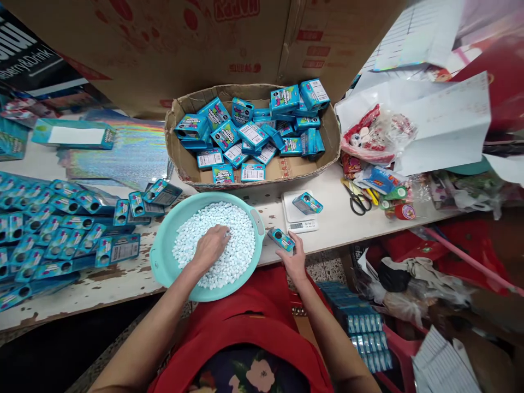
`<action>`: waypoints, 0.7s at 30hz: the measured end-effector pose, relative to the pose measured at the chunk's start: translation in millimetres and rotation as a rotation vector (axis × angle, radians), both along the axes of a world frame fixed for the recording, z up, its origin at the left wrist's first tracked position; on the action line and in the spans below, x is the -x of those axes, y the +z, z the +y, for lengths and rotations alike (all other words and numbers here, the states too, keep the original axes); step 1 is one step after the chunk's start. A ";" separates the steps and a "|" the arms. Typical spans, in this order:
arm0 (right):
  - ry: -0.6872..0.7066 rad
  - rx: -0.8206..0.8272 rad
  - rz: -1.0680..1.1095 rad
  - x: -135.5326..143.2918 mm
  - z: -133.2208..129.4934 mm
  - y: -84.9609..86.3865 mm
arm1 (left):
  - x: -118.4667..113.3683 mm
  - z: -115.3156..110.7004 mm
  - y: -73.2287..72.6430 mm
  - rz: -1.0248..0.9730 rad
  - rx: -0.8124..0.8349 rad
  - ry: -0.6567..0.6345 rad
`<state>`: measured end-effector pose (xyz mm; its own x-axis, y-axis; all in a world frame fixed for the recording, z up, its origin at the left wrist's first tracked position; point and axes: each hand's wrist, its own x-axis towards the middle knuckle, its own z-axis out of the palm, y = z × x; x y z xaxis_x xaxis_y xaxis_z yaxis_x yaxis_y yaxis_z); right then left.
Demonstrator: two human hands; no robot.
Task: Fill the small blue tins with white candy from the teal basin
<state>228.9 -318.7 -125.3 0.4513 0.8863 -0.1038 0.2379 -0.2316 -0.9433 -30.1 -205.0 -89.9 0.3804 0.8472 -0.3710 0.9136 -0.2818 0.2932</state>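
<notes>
My left hand [213, 245] is down in the turquoise plastic bowl [161, 267], its fingers curled into a heap of small white candies [235, 262]. The fingertips are partly hidden. Right of the bowl, my right hand [295, 257] grips a small blue candy box [280, 239] near the table's front edge; a dark round opening shows on the box's end. Just beyond it, another blue box [308, 202] rests on the white digital scale [303, 225].
A cut-down cardboard box [254, 184] behind the bowl holds many blue boxes. Rows of open-ended boxes [53, 234] crowd the left side. Black-handled scissors [357, 199] and wrapped sweets [382, 177] lie at the right. A pink stool [403, 349] stands below.
</notes>
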 end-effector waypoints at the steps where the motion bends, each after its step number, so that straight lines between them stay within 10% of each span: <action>1: 0.002 -0.018 0.000 -6.9 -0.2 5.8 | 0.3 -0.8 -0.4 -0.016 -0.009 0.006; 7: -0.339 -0.141 -0.206 -63.2 55.8 21.6 | 7.2 -0.9 2.4 -0.192 -0.191 0.228; 11: -0.298 -0.007 -0.104 -92.1 103.3 15.5 | 15.9 6.0 6.5 -0.352 -0.236 0.467; 16: -0.185 -0.093 -0.224 -76.0 100.0 63.1 | -7.0 5.7 34.1 -0.834 0.113 0.819; 21: 0.258 -0.251 -0.440 -20.0 75.6 128.8 | -63.7 7.4 80.4 -1.588 0.684 1.112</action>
<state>248.9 -243.1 3.5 0.1702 0.9467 0.2733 0.6403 0.1046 -0.7610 33.6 -197.6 -9.4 0.1498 0.7895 -0.5952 -0.5265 0.5732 0.6279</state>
